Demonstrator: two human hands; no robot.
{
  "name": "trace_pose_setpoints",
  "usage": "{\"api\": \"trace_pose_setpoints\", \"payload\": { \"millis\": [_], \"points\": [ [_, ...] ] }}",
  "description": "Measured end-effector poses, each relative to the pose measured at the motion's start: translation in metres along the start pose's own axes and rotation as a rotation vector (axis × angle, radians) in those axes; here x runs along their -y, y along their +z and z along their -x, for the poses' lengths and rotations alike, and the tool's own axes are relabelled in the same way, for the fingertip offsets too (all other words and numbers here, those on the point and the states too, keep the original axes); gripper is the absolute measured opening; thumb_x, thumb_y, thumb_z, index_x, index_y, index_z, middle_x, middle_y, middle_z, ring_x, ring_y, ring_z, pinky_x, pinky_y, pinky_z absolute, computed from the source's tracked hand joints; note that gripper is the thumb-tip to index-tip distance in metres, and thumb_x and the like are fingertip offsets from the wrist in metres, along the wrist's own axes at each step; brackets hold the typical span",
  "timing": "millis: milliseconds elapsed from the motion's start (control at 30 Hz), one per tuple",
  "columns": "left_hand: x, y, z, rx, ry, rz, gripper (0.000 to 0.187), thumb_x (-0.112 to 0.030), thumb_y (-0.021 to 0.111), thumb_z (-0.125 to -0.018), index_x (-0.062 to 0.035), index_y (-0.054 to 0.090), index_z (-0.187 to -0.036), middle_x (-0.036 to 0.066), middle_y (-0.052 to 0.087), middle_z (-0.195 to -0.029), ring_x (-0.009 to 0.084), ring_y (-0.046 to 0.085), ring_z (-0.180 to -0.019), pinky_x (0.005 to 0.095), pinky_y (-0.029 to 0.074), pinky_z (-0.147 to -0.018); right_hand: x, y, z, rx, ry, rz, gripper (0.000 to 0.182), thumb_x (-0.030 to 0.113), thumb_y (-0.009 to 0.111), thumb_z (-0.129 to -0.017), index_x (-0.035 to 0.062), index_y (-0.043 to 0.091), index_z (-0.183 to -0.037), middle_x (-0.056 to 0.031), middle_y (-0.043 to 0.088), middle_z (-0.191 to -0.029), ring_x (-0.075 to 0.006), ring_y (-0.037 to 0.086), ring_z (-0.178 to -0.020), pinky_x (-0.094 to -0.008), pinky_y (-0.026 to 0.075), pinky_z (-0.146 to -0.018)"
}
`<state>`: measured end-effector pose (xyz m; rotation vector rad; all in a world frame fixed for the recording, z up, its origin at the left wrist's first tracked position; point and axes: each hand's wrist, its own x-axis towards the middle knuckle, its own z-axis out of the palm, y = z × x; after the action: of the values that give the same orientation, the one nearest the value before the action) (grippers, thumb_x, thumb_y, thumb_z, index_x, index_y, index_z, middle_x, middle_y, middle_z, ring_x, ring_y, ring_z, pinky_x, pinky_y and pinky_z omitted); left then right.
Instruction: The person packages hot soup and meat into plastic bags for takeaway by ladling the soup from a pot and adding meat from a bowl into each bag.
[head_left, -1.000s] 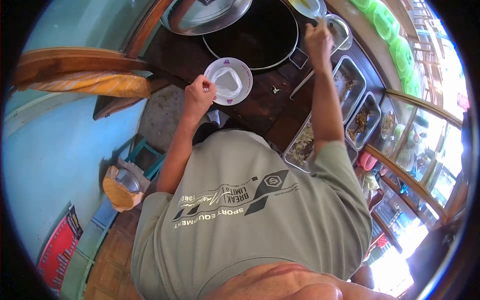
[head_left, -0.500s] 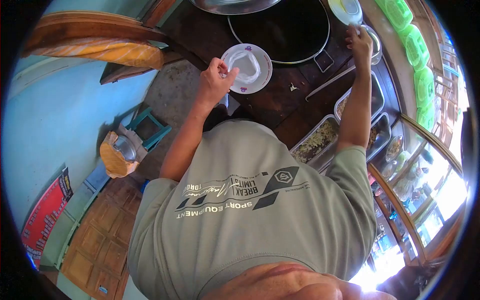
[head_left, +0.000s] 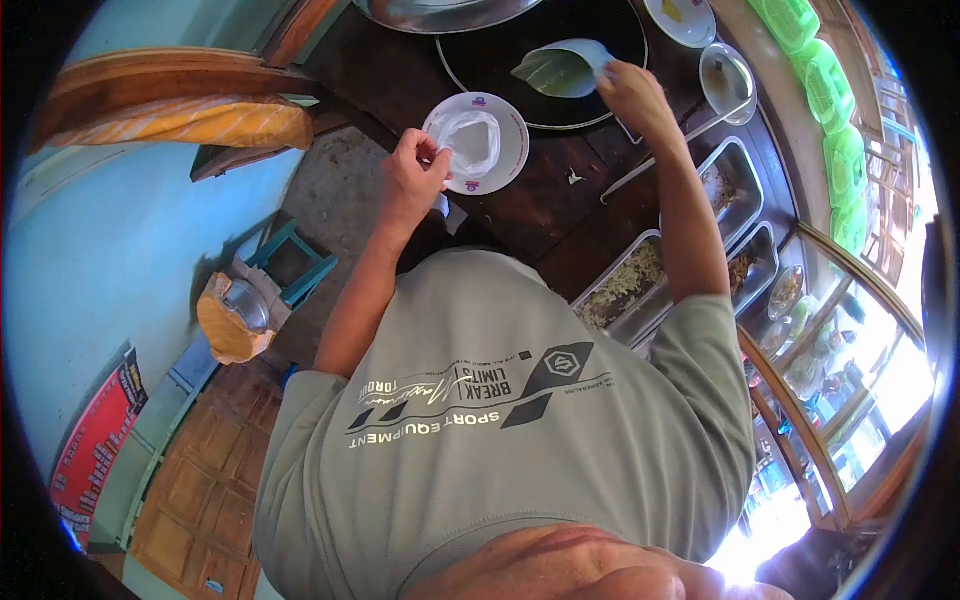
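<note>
My left hand [head_left: 415, 180] is closed, pinching the rim of a clear plastic bag [head_left: 482, 142]. The bag's mouth gapes open on a white plate [head_left: 508, 178] with a red-marked rim. Out to the right, my right hand [head_left: 640, 102] grips a pale blue scoop [head_left: 588, 58], tilted over the large round pot [head_left: 490, 72]. Something greenish-yellow shows in the scoop's hollow, perhaps liquid. The pot's inside looks dark, and its contents cannot be made out.
A metal lid [head_left: 450, 12] lies behind. At right stand a plate with a yellow piece [head_left: 697, 32], a bowl [head_left: 712, 95] with a long-handled ladle [head_left: 665, 157] across it, and metal food trays [head_left: 630, 285]. Green plastic containers [head_left: 830, 95] line the ledge.
My right hand has moved left from the plate and bowl at the right, bringing the scoop over the pot. My left hand keeps hold of the bag, its mouth now rounder.
</note>
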<state>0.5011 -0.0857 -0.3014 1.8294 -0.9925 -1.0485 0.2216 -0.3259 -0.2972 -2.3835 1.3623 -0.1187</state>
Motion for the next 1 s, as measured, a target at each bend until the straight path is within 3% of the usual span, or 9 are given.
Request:
{"api": "trace_pose_setpoints", "payload": {
  "millis": [133,233,433,533,733,833,933,1000],
  "points": [
    [-0.016,0.001,0.003,-0.050,0.022,-0.059,0.014,-0.007,0.072,-0.092,0.0011,0.060,-0.096,0.008,0.070,-0.080,0.0135,0.073,-0.069,0.0257,0.056,-0.052,-0.019,0.083,-0.086,0.280,-0.048,0.268,0.022,0.019,0.062,-0.088,0.0024,0.073,-0.099,-0.0221,0.072,-0.108,-0.0415,0.070,-0.101,-0.0519,0.057,-0.087],
    [-0.018,0.005,0.003,-0.112,0.053,-0.109,0.012,-0.006,0.073,-0.089,0.0009,0.064,-0.094,0.011,0.072,-0.081,0.0179,0.074,-0.068,0.0292,0.057,-0.059,-0.043,0.150,-0.126,0.310,-0.017,0.262,0.025,0.018,0.059,-0.088,0.0042,0.071,-0.105,-0.0227,0.072,-0.111,-0.0408,0.069,-0.105,-0.0526,0.057,-0.087],
    [-0.023,0.002,0.007,-0.131,0.008,-0.010,0.013,-0.003,0.072,-0.088,0.0018,0.068,-0.099,0.012,0.073,-0.089,0.0187,0.074,-0.070,0.0287,0.057,-0.063,-0.023,0.163,-0.151,0.408,0.133,0.269,0.032,0.020,0.054,-0.094,0.0069,0.071,-0.118,-0.0209,0.069,-0.124,-0.0385,0.067,-0.114,-0.0504,0.056,-0.095],
    [-0.019,-0.001,0.008,-0.133,-0.030,0.025,0.014,-0.003,0.072,-0.088,0.0018,0.068,-0.101,0.012,0.073,-0.090,0.0181,0.073,-0.072,0.0290,0.057,-0.064,-0.064,0.217,-0.168,0.354,0.171,0.249,0.031,0.020,0.055,-0.094,0.0066,0.071,-0.117,-0.0199,0.069,-0.124,-0.0385,0.067,-0.116,-0.0519,0.055,-0.095],
    [-0.012,-0.004,0.006,-0.110,0.047,-0.050,0.017,-0.003,0.071,-0.091,0.0020,0.069,-0.107,0.009,0.072,-0.095,0.0124,0.072,-0.079,0.0260,0.063,-0.064,-0.045,0.206,-0.151,0.478,-0.188,0.320,0.031,0.017,0.057,-0.091,0.0040,0.071,-0.116,-0.0252,0.069,-0.120,-0.0405,0.067,-0.113,-0.0505,0.057,-0.093],
    [-0.015,-0.005,0.004,-0.129,0.072,-0.065,0.016,-0.004,0.072,-0.091,0.0022,0.069,-0.105,0.010,0.072,-0.095,0.0129,0.072,-0.078,0.0261,0.063,-0.063,-0.037,0.184,-0.152,0.605,-0.097,0.304,0.030,0.017,0.060,-0.088,0.0022,0.072,-0.110,-0.0272,0.070,-0.111,-0.0432,0.069,-0.106,-0.0508,0.057,-0.092],
    [-0.019,-0.007,0.004,-0.118,0.074,-0.082,0.016,-0.005,0.073,-0.091,0.0024,0.069,-0.104,0.011,0.072,-0.095,0.0140,0.072,-0.077,0.0263,0.063,-0.062,-0.035,0.160,-0.154,0.600,0.011,0.297,0.028,0.016,0.063,-0.091,0.0049,0.073,-0.114,-0.0230,0.069,-0.120,-0.0387,0.067,-0.114,-0.0481,0.053,-0.099],
    [-0.018,-0.007,0.004,-0.114,0.072,-0.075,0.016,-0.005,0.073,-0.090,0.0026,0.069,-0.104,0.011,0.072,-0.094,0.0146,0.073,-0.077,0.0263,0.063,-0.062,-0.073,0.191,-0.163,0.518,-0.077,0.308,0.028,0.019,0.058,-0.089,0.0010,0.073,-0.106,-0.0254,0.071,-0.112,-0.0427,0.069,-0.106,-0.0509,0.055,-0.094]
  ]
}}
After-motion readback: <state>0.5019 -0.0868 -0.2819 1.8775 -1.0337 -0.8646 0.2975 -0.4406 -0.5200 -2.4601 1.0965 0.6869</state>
